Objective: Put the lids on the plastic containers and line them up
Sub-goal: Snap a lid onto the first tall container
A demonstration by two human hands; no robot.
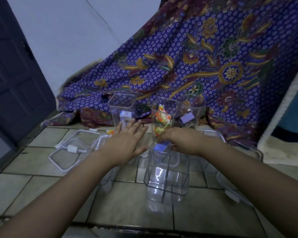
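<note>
Reaching forward, the left hand (127,141) hovers flat with fingers spread while the right hand (181,142) pinches the base of the snack-filled container (163,117) just beyond it, a light, slick, rigid thing probably best gripped by its flat walls.

Both forearms bare, no sleeves, left hand (126,141) and right hand (182,140) seemingly ringless (pretty blurry though).
</note>
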